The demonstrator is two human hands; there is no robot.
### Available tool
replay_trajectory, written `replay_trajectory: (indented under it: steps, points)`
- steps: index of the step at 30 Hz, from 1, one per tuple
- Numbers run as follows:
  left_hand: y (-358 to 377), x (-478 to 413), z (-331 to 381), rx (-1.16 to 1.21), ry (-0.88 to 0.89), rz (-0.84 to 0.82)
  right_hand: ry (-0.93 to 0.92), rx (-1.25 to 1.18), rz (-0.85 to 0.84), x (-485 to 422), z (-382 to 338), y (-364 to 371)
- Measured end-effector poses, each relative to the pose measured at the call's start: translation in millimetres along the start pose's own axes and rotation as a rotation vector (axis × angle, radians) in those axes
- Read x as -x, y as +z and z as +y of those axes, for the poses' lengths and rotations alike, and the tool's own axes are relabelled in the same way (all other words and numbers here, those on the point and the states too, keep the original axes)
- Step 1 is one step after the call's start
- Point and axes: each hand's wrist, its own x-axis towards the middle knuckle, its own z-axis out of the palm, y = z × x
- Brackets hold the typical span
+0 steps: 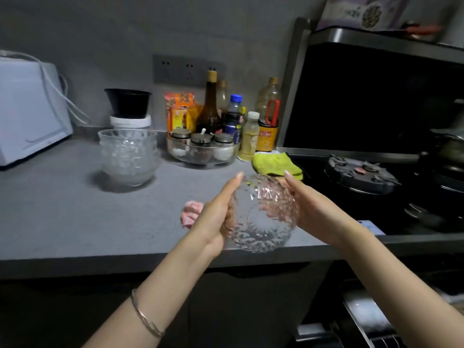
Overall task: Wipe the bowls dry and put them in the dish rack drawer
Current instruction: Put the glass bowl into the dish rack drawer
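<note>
1. One clear, faceted glass bowl (266, 217) is being held tilted between both hands, just above the front edge of the grey surface (75, 217).
2. It is being judged rigid, fragile and likely slippery if wet; the sides below the rim are being favoured as the hold.
3. The left hand (218, 217) and right hand (316, 212) are being cupped on opposite sides, fingers (236, 180) curling round the glass.
4. Skin is being seen through its cut-patterned walls.

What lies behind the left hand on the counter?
A crumpled pink cloth lies there; the left hand, holding the glass bowl, covers its right part.
</note>
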Motion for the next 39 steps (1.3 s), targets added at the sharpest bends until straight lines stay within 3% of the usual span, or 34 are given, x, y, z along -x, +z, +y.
replay_trajectory:
  steps: [9,14,18,26,30,39]
  points:
    - [142,16,-110,-0.258,-0.172,-0.518,0.215,-0.002,0.101,144,47,-149]
    - [193,11,-175,-0.419,-0.075,-0.528,0.287,-0.049,0.213,200,81,-206]
    - [204,1,-237,-0.483,-0.118,-0.618,0.321,-0.194,0.37,234,118,-247]
    - [184,-37,-350,-1.158,0.111,-0.735,0.543,-0.314,0.591,219,191,-301]
    - [182,-52,-391,-1.367,0.197,-0.763,0.769,-0.221,0.556,198,226,-319]
    - [177,-73,-434,-1.466,0.306,-0.739,1.048,-0.228,0.42,161,303,-346]
